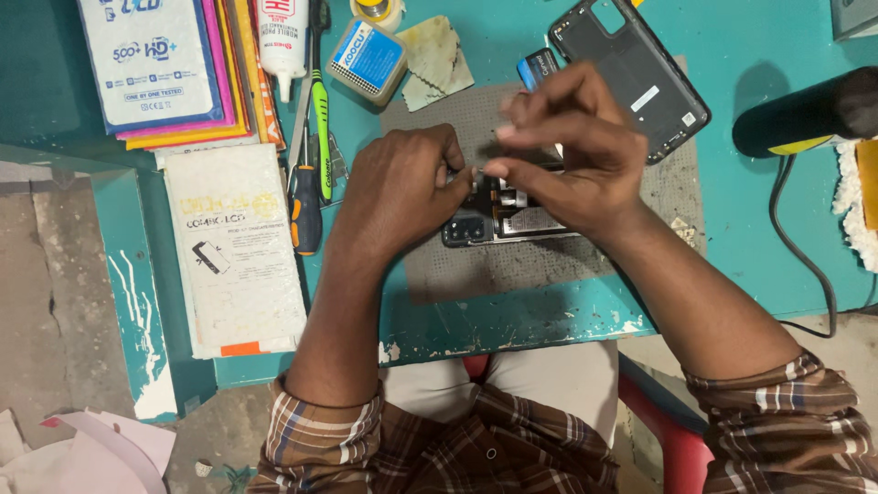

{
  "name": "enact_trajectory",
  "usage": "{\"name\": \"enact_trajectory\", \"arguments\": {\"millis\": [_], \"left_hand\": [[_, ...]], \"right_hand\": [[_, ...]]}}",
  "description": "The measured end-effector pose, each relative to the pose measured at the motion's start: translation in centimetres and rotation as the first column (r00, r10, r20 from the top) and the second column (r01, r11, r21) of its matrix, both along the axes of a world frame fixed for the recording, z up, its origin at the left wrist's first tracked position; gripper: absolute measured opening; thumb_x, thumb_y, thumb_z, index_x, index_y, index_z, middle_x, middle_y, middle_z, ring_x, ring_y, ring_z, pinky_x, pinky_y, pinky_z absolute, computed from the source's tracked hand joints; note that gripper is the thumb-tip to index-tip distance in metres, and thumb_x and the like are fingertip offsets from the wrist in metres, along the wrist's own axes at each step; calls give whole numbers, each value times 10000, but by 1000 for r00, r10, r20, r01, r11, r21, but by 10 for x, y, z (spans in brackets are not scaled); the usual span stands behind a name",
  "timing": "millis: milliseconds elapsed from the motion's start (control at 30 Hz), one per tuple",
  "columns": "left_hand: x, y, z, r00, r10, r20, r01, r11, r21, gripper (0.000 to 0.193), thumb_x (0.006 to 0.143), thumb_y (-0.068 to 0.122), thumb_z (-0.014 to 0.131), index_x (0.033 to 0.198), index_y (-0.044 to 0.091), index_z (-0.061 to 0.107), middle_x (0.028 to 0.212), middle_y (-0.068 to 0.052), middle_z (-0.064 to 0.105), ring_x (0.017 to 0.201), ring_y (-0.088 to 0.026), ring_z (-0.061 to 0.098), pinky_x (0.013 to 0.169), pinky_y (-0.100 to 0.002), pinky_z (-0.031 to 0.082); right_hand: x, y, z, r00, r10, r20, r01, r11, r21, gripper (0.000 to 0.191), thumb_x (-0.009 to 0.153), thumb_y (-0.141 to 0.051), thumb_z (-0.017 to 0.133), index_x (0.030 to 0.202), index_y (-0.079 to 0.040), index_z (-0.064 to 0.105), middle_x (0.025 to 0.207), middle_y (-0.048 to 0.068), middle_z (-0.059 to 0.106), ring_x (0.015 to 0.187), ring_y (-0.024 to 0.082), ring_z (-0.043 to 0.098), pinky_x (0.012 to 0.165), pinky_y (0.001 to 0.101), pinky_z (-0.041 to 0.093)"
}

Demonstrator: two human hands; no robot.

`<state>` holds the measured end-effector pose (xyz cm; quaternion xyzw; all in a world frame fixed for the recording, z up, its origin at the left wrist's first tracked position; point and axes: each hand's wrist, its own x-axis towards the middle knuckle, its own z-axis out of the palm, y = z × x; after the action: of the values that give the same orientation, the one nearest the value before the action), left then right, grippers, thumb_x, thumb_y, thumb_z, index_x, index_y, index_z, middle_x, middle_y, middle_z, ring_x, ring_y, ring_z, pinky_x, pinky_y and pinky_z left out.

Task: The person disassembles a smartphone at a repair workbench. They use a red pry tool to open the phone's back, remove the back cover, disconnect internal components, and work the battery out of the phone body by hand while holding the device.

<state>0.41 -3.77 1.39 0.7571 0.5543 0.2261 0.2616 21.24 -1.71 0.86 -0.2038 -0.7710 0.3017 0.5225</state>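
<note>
Teal table (759, 55), grey dotted mat (512, 265), black back cover (631, 64), brown plaid sleeves (777, 412).

Both hands (494, 178) hide most of the opened phone (512, 222); black tool (809, 114) cut off right

Bright, even light from above; soft shadows, sharp focus, no glare.

Brown plaid shirt, sleeves rolled; light trousers.
</note>
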Motion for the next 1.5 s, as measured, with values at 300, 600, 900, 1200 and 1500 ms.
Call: {"name": "enact_trajectory", "arguments": {"millis": [300, 600, 900, 1200, 1500], "left_hand": [[1, -1, 0, 1000, 7, -4, -7, 999, -34, 183, 817, 204, 799, 841, 52, 700, 649, -93, 690, 632, -284, 706, 632, -461, 523], [1, 0, -1, 1000, 8, -16, -8, 1000, -29, 179, 812, 204, 808, 844, 59, 707, 648, -89, 693, 647, -283, 711, 638, -463, 523], [0, 0, -1, 1000, 12, -11, -12, 999, -36, 191, 805, 202, 814, 849, 50, 705, 650, -92, 688, 654, -294, 711, 637, -466, 523], [2, 1, -2, 999, 5, -42, -8, 998, -63, 181, 819, 202, 799, 864, 51, 712, 646, -94, 696, 634, -265, 716, 638, -452, 533], [-1, -1, 2, 999, -3, -49, -1, 998, -66, 219, 795, 214, 831, 880, 62, 698, 706, -86, 693, 694, -278, 710, 674, -462, 527]], "right_hand": [[0, 6, -4, 998, 27, -52, -30, 998, -60, 291, 884, 2, 795, 1146, -32, 672, 1167, 179, 616, 1066, 218, 689, 855, 283, 680], [3, 4, -5, 999, 42, -34, -46, 989, -141, 248, 929, 39, 731, 1154, 10, 629, 1160, 170, 667, 1170, 250, 669, 1129, 420, 555], [7, 1, -7, 1000, -2, -16, -2, 981, -195, 192, 972, 37, 697, 1156, -1, 660, 1154, 158, 709, 1169, 232, 703, 1179, 412, 536], [0, 0, -1, 1000, -17, -11, 13, 947, -322, 221, 991, -67, 680, 1209, -87, 652, 1131, 90, 719, 1104, 180, 738, 1025, 351, 656], [1, -2, 7, 989, -95, 112, 115, 976, -185, 273, 965, 20, 729, 1221, -54, 668, 1056, 129, 706, 1008, 200, 749, 830, 311, 683]]}}
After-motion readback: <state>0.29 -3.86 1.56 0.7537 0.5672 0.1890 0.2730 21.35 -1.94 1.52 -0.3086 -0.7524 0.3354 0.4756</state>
